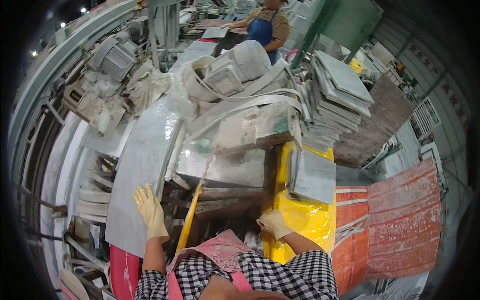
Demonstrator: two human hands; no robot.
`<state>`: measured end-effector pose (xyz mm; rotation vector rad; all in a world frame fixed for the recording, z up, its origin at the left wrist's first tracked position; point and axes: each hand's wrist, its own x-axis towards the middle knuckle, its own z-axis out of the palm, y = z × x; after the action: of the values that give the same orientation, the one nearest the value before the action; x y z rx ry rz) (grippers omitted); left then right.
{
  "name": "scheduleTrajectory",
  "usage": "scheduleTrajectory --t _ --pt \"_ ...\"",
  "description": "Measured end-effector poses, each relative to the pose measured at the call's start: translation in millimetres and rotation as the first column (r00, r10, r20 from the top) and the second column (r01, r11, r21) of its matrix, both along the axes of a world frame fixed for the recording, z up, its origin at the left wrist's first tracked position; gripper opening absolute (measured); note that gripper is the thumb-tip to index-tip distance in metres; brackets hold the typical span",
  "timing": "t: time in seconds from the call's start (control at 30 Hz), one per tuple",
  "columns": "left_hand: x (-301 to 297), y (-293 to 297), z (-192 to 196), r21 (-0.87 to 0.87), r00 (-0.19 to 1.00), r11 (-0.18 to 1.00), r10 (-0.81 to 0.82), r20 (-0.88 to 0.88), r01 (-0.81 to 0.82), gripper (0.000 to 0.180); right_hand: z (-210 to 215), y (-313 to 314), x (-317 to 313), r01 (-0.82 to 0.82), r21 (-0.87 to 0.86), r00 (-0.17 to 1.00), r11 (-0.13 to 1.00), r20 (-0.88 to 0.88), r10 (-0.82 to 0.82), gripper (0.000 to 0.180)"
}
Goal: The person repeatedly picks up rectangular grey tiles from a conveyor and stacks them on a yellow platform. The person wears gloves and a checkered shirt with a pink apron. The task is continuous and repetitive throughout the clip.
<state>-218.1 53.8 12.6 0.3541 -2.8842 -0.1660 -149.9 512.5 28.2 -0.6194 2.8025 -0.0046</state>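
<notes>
My left hand [148, 206], in a cream rubber glove, lies with its fingers stretched out on a long, wet, grey stone slab [132, 175]. My right hand [274, 223], gloved alike, is curled closed beside a stand draped in glossy yellow sheeting [305, 220]. Whatever its fingers may hold is hidden. Just beyond it, several grey-white stone tiles [313, 176] lean on edge on the yellow sheeting. Between my arms a yellow pole or strip [189, 220] slants up from my pink apron [225, 245].
A dust-caked machine with a motor [235, 67] stands ahead, its metal bed [220, 162] below. Stacked stone tiles [332, 92] rise at the far right. Orange sheeting [395, 225] hangs at the right. Another motor [114, 56] sits far left. A person in a blue apron [261, 31] works beyond.
</notes>
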Motion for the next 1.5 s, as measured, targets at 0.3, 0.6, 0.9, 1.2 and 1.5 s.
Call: scheduleTrajectory --t 0.3,0.6,0.9,1.2,1.5 --pt "3.4 -6.2 -10.6 -0.046 0.999 0.999 -0.024 -0.021 0.023 0.053 -15.1 2.5 1.2 0.061 0.007 0.998 0.998 -0.007 -0.060 0.039" --pt "5.4 -2.3 -5.2 0.014 1.000 1.000 0.004 0.027 -0.005 0.061 -0.8 -1.5 4.3 0.029 -0.099 0.997 0.995 -0.074 -0.037 0.046" --pt "9.6 -2.0 -5.2 -0.030 0.999 1.000 0.008 0.052 -0.007 0.057 -23.0 5.2 9.2 0.085 -0.061 0.993 0.995 -0.075 -0.089 0.020" --pt "-0.2 -4.3 -8.8 0.093 0.999 0.995 0.040 0.033 -0.042 0.061 -6.0 2.8 -1.7 0.004 0.031 0.996 1.000 0.085 -0.006 0.039" --pt "84.1 -162.3 22.1 0.271 0.949 0.910 0.307 0.068 -0.313 0.083 9.2 -3.5 -2.4 0.018 0.091 0.997 0.996 0.071 -0.024 0.045"
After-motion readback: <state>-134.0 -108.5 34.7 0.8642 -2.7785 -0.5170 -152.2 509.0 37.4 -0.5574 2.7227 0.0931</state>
